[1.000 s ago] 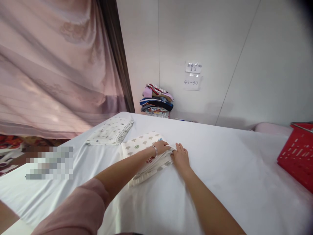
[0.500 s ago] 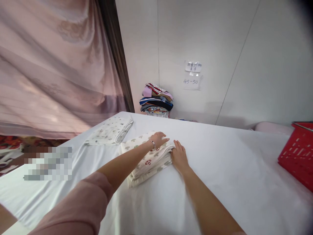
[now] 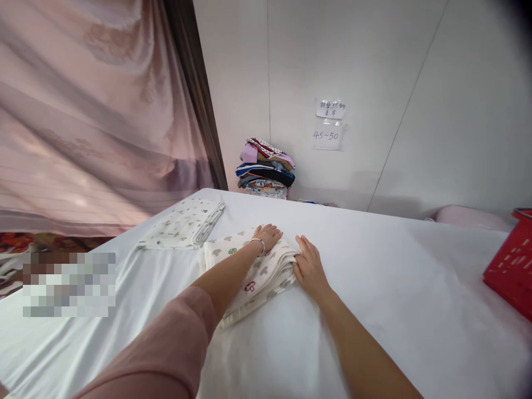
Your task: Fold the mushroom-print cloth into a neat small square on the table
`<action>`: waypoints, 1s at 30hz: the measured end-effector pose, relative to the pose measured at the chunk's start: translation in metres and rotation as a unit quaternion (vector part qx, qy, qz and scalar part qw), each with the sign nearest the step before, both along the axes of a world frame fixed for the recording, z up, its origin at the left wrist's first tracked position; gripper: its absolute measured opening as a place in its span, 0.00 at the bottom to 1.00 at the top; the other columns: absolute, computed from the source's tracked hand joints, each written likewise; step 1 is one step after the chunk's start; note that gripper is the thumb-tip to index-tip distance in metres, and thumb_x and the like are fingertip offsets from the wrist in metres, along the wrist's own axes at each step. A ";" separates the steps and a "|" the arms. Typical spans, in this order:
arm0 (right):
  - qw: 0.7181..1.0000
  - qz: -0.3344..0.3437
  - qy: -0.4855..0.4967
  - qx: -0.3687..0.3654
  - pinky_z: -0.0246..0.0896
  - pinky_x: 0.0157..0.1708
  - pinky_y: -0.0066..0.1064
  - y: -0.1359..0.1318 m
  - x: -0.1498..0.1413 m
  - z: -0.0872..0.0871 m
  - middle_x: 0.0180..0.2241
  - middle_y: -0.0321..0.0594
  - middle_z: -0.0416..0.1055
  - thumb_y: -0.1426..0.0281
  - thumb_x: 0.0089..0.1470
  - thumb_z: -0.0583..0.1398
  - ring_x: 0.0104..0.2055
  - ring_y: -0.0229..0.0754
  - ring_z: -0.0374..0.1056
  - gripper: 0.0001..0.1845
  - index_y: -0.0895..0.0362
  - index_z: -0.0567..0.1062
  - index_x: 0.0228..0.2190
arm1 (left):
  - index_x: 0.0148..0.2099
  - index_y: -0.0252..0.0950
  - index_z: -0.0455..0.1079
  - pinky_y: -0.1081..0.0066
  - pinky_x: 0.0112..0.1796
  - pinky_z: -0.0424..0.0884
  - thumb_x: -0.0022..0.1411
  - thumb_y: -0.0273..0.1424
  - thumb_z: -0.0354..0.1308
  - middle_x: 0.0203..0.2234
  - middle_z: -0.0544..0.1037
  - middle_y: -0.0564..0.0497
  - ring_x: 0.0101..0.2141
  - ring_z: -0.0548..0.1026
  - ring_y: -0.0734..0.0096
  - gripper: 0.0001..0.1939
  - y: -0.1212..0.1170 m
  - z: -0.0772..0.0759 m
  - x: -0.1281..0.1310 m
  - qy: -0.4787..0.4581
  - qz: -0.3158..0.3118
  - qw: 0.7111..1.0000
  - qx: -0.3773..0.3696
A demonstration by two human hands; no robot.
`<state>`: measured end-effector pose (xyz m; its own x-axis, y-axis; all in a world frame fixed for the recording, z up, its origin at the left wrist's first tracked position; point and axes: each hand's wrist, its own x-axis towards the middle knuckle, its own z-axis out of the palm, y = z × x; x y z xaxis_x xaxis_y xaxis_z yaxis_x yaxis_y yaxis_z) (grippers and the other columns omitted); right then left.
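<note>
A white folded cloth (image 3: 261,272) with grey, green and red mushroom-like prints lies in several layers before me on the table. Flat across its top, near the far edge, rests my left hand (image 3: 269,237), palm down with a bracelet at the wrist. My right hand (image 3: 308,265) touches the right-hand folded edge, its fingers stretched out along the layers. Part of the cloth is covered by my left forearm. Farther left, apart from both hands, lies a second folded white cloth (image 3: 180,224) with small dark prints.
The table wears a white cover (image 3: 382,288), wrinkled at the left. A red perforated basket (image 3: 513,260) stands at the right edge. Behind the table rises a stack of folded fabrics (image 3: 266,169) by the wall. A pink curtain (image 3: 91,111) hangs at the left; a blurred patch hides something below it.
My left hand has settled flatter on the cloth, its fingers lower. My right hand stays at the folded edge. The view has shifted slightly, and the basket sits farther right.
</note>
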<state>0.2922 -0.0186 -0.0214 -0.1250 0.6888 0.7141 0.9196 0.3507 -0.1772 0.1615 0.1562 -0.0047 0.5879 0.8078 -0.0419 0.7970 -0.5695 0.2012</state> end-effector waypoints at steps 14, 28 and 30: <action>0.998 -0.002 0.004 -0.061 0.49 0.55 0.45 -0.002 0.014 -0.015 0.57 0.47 0.56 0.75 0.53 0.49 0.62 0.46 0.44 0.10 0.58 0.70 0.28 | 0.55 0.44 0.61 0.53 0.58 0.39 0.63 0.44 0.40 0.59 0.58 0.52 0.60 0.48 0.65 0.22 -0.011 0.005 0.002 -0.050 0.010 0.999 -0.012; 0.998 0.004 0.021 -0.054 0.50 0.55 0.44 -0.003 0.011 -0.013 0.56 0.48 0.57 0.75 0.53 0.49 0.61 0.46 0.45 0.13 0.60 0.72 0.36 | 0.54 0.39 0.62 0.68 0.52 0.59 0.55 0.30 0.52 0.50 0.68 0.49 0.50 0.65 0.66 0.22 -0.099 0.029 -0.020 -0.095 -0.229 0.968 0.036; 0.999 0.009 0.020 -0.044 0.50 0.55 0.44 -0.004 0.011 -0.012 0.57 0.48 0.56 0.75 0.54 0.49 0.61 0.46 0.45 0.13 0.60 0.72 0.35 | 0.54 0.39 0.61 0.68 0.51 0.61 0.54 0.31 0.52 0.50 0.68 0.49 0.49 0.66 0.65 0.24 -0.099 0.031 -0.018 -0.079 -0.217 0.972 0.032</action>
